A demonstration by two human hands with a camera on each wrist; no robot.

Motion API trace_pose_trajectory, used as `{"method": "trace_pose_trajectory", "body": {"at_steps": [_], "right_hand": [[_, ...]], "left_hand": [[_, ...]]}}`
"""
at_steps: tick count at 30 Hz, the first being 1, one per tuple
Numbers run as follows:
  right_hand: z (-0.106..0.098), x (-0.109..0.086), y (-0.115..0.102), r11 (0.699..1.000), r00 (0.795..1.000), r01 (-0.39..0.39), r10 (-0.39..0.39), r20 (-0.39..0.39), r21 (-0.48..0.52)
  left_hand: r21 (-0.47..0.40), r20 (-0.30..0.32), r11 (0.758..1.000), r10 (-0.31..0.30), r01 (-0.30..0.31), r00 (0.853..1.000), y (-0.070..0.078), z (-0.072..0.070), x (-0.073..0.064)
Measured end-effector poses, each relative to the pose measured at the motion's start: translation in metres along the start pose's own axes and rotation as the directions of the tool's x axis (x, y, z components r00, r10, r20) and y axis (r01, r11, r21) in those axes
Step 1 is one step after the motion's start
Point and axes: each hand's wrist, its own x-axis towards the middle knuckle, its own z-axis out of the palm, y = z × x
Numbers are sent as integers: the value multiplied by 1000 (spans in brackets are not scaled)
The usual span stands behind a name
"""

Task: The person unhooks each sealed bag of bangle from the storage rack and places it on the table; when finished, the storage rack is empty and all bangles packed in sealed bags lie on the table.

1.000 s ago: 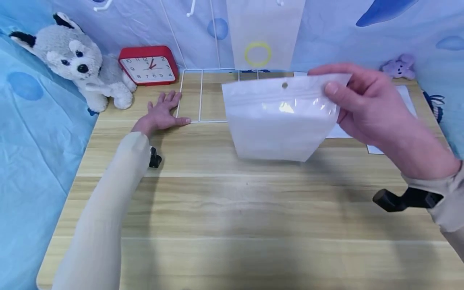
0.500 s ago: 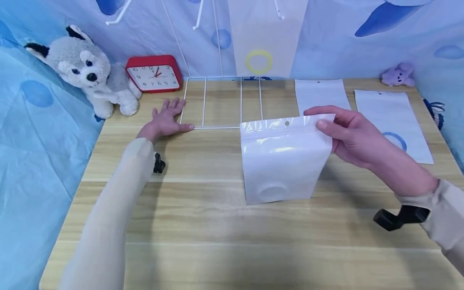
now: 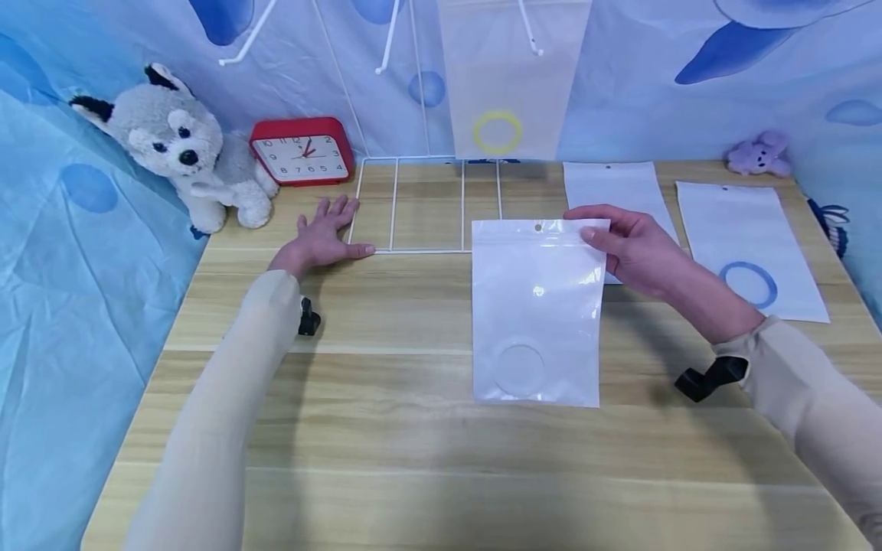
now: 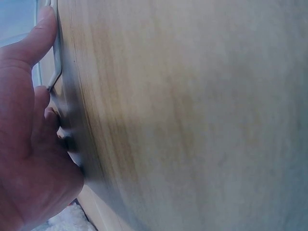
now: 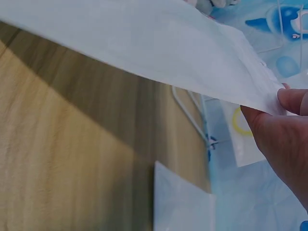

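Note:
A white zip bag (image 3: 537, 306) with a hang hole and a faint ring outline near its bottom is pinched at its top right corner by my right hand (image 3: 637, 249). In the right wrist view the bag (image 5: 159, 43) spans the top, above the table. My left hand (image 3: 320, 239) rests with spread fingers on the front left corner of a white wire rack's base (image 3: 427, 251); its thumb lies along the front wire. From the rack's upright part hangs another bag (image 3: 513, 84) with a yellow ring. White hooks (image 3: 389, 38) jut out beside it.
Two more white bags lie at the back right: one (image 3: 620, 184) partly hidden behind my right hand, the other (image 3: 744, 237) showing a blue ring. A red clock (image 3: 303, 153) and a plush husky (image 3: 186, 153) stand back left. A small purple plush (image 3: 758, 153) sits in the far right corner.
My right hand has brought the bag down and inward; it now hangs flatter, facing up at me. The view has tilted upward, showing more of the hooks. My left hand stays on the rack.

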Motion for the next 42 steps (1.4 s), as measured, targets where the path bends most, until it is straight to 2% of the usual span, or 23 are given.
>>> {"method": "trace_pose_trajectory", "body": {"at_steps": [5,8,12,16,20,23,27,30,32,35,37,42], "right_hand": [[-2,2,9,995,999,-19,16,-32,-95],[-3,5,13,997,1000,-11,9,-16,-82],[0,8,18,989,997,-52,44,-56,-139],[3,11,24,949,988,-112,76,-133,-294],[2,13,29,892,988,-74,7,-151,-446],[1,15,31,833,988,0,-86,-129,-554],[-1,19,36,762,983,82,-167,-73,-643],[-3,23,41,702,979,128,-203,-24,-701],[-4,25,44,650,972,168,-235,14,-741],[-3,29,46,571,953,233,-295,68,-788],[-3,31,48,530,941,263,-327,91,-806],[-2,36,53,461,928,285,-351,122,-840]], "left_hand": [[0,8,1000,-6,6,1000,1,1,1],[-2,7,1000,-4,4,1000,1,1,0],[-5,3,1000,-3,3,1000,1,1,0],[-2,3,1000,-4,4,1000,1,1,-1],[0,2,1000,0,0,1000,1,0,0],[0,2,1000,1,-1,1000,1,-1,0],[3,7,1000,-1,1,1000,0,0,0],[5,14,1000,-4,3,1000,1,0,1],[4,18,1000,-5,5,1000,1,0,1],[1,18,1000,-6,6,1000,1,0,1],[2,15,1000,-4,4,1000,1,0,1],[6,9,1000,2,-2,1000,1,0,-1]]}}
